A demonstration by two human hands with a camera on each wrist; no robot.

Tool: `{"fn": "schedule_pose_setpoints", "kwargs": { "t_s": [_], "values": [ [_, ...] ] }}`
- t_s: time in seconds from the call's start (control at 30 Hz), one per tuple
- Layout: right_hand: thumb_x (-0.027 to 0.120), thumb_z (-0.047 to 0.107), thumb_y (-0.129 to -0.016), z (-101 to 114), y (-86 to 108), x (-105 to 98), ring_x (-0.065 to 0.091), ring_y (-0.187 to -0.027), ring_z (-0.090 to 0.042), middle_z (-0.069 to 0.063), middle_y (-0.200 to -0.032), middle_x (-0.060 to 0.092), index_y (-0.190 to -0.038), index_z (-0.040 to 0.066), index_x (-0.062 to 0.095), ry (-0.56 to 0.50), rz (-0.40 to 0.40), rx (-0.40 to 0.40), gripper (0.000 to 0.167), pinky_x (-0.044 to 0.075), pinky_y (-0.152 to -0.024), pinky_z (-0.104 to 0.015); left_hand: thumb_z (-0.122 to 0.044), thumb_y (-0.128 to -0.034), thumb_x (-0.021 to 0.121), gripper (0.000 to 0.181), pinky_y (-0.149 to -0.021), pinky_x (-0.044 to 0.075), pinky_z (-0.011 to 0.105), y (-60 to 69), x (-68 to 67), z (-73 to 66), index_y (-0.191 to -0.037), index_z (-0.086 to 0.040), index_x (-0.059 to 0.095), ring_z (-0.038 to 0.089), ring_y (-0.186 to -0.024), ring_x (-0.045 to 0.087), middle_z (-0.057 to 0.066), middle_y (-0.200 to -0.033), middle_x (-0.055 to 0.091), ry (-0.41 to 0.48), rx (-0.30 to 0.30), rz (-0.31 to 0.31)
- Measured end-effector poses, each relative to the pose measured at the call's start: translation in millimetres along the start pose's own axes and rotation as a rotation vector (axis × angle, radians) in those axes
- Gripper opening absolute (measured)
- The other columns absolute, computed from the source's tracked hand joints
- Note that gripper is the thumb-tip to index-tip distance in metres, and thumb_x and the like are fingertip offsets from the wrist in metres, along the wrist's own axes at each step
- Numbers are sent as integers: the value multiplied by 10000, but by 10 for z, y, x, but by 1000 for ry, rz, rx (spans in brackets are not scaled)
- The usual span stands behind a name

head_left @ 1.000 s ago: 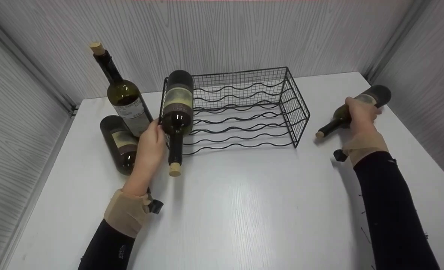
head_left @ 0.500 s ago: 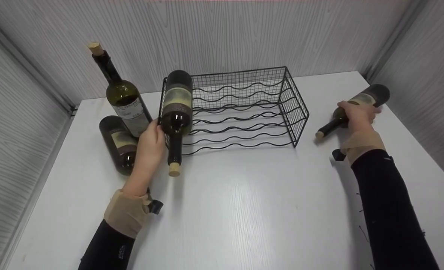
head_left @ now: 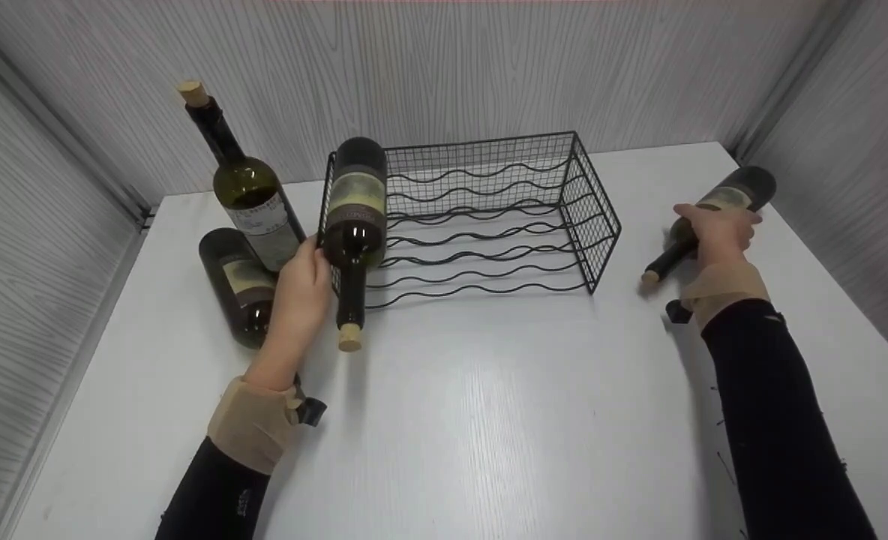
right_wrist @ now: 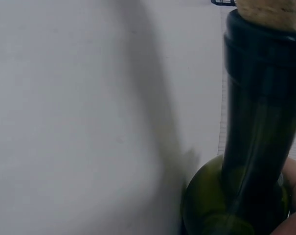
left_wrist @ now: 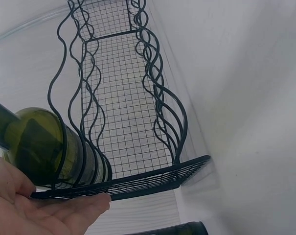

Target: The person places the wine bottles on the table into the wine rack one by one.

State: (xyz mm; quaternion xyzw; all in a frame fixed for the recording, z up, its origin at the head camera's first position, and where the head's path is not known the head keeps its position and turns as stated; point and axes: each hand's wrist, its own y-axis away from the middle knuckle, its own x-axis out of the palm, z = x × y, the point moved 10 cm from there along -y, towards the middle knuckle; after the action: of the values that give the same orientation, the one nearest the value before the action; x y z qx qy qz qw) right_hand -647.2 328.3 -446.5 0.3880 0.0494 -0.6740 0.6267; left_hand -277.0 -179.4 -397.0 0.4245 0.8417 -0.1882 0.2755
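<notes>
A black wire rack (head_left: 481, 292) stands at the back of the table, with a corked bottle (head_left: 357, 202) lying in its leftmost place, neck toward the front. The left hand (head_left: 300, 300) grips the rack's left side; in the left wrist view that hand (left_wrist: 50, 210) has its thumb and fingers on either side of the mesh end panel (left_wrist: 138, 183). At the right, the right hand (head_left: 720, 232) grips a dark bottle (head_left: 751, 184) round its body, cork pointing front-left. The right wrist view shows this bottle's neck (right_wrist: 262, 107) and part of the hand (right_wrist: 294, 196).
Left of the rack, a tall corked bottle (head_left: 253, 187) stands upright. Another bottle (head_left: 238, 277) lies beside it, partly behind the left hand and forearm. White table (head_left: 474, 420) stretches in front of the rack, with panelled walls at the back and sides.
The right hand's fingers have shifted on the bottle, and the bottle's cork end has swung slightly to the right. The left hand stays on the rack.
</notes>
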Motion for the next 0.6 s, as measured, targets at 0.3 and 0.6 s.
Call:
{"fn": "schedule_pose_setpoints", "kwargs": {
  "t_s": [0.3, 0.6],
  "values": [
    [698, 487, -923, -75, -30, -44, 262, -1612, -252, -123, -1762, 188, -1693, 62, -47, -89, -31, 4, 1154, 303, -1319, -318, -154, -1147, 279, 493, -1288, 373, 516, 1, 24, 2, -1558, 81, 417, 434, -1491, 481, 308, -1572, 500, -1, -13, 6],
    [759, 378, -914, -86, -71, -50, 308, -1582, -156, -52, -1767, 206, -1708, 131, 42, -205, -27, -5, 1098, 327, -1259, -186, -141, -1144, 295, 480, -1278, 384, 529, -4, -3, -10, -1540, 90, 434, 445, -1476, 494, 322, -1554, 513, 10, -3, 0]
  ]
}}
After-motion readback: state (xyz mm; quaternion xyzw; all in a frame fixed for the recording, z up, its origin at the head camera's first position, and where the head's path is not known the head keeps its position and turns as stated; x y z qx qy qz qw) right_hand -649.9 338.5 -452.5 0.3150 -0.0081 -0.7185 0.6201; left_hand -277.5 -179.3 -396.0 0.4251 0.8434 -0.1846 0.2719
